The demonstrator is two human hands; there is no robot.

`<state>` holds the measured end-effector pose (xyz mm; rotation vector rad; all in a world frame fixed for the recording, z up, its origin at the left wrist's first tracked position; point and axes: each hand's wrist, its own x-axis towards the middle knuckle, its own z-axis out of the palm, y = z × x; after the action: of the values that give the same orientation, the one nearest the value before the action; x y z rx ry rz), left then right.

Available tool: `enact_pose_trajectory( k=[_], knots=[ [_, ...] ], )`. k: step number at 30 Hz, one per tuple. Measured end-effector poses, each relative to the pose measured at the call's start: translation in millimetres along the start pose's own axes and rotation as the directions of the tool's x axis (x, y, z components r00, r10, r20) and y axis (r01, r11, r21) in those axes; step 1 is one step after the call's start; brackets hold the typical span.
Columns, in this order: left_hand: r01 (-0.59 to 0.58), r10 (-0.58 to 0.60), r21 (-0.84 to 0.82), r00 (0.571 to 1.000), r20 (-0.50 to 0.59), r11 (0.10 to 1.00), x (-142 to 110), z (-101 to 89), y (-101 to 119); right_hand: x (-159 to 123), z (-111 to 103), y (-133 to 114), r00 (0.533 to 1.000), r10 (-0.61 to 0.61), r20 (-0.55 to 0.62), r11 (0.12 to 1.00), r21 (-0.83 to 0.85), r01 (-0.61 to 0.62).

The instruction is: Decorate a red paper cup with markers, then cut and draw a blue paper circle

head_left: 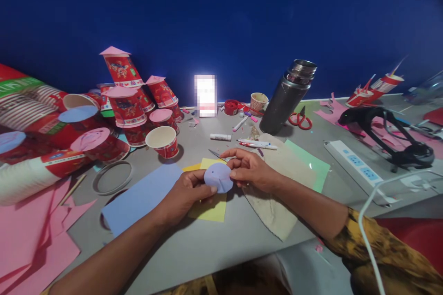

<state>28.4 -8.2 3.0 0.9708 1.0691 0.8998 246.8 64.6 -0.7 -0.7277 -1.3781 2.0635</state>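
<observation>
A light-blue paper circle point(218, 177) with a small dark mark and a crease is held up between both hands. My left hand point(188, 193) pinches its lower left edge, thumb on top. On the right edge, my right hand point(251, 169) grips it between thumb and fingers. Beneath the hands lie a yellow paper sheet point(211, 209) and a larger blue sheet point(141, 198). The small scissors point(218, 155) rest just beyond my right hand, partly hidden by it. An upright red paper cup point(162, 143) with a white inside stands farther left.
Decorated red cups point(126, 106) with paper tops are stacked at the left, beside pink paper point(31, 235). Markers point(258, 144), a dark flask point(287, 99), red-handled scissors point(300, 120) and a beige cloth point(273, 207) lie beyond or right. A power strip point(356, 168) sits farther right.
</observation>
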Motion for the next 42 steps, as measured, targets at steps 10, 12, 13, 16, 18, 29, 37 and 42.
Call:
enact_pose_trajectory(
  k=[10, 12, 13, 16, 18, 29, 37, 42],
  knots=[
    [-0.05, 0.011, -0.337, 0.993, -0.115, 0.94, 3.8, -4.0, 8.2, 5.4, -6.5, -0.5, 0.998, 0.016, -0.065, 0.996, 0.094, -0.01],
    [-0.07, 0.032, -0.321, 0.992, -0.12, 0.945, 2.9, -4.1, 10.7, 6.2, -8.3, -0.1, 0.997, 0.025, -0.067, 0.994, 0.106, -0.018],
    [-0.088, 0.053, -0.295, 0.991, -0.126, 0.951, 2.0, -3.8, 11.4, 6.4, -8.7, 0.3, 0.998, 0.026, -0.063, 0.995, 0.103, -0.019],
    [-0.198, 0.169, -0.129, 0.964, -0.205, 0.972, -1.4, -2.0, 12.7, 5.8, -8.3, 2.8, 0.999, 0.028, -0.044, 0.998, 0.053, -0.025],
    [-0.302, 0.323, 0.119, 0.912, -0.254, 0.946, -3.6, -1.8, 13.9, 4.5, -6.7, 4.6, 0.999, 0.031, -0.031, 0.999, 0.019, -0.031],
    [-0.292, 0.775, 0.914, 0.631, -0.037, 0.281, -11.6, -31.6, 12.6, 9.3, -19.0, -11.7, 0.904, -0.243, -0.351, 0.916, -0.39, 0.095],
    [-0.306, 0.668, 0.945, 0.68, 0.301, -0.114, -35.4, -26.6, -23.7, 8.0, -41.6, -27.7, 0.845, -0.437, -0.306, 0.36, -0.921, -0.148],
    [-0.319, 0.686, 0.948, 0.692, 0.223, 0.014, -36.5, -18.1, -32.1, 6.3, -57.3, -50.2, 0.811, -0.423, -0.405, 0.179, -0.914, -0.363]
  ],
)
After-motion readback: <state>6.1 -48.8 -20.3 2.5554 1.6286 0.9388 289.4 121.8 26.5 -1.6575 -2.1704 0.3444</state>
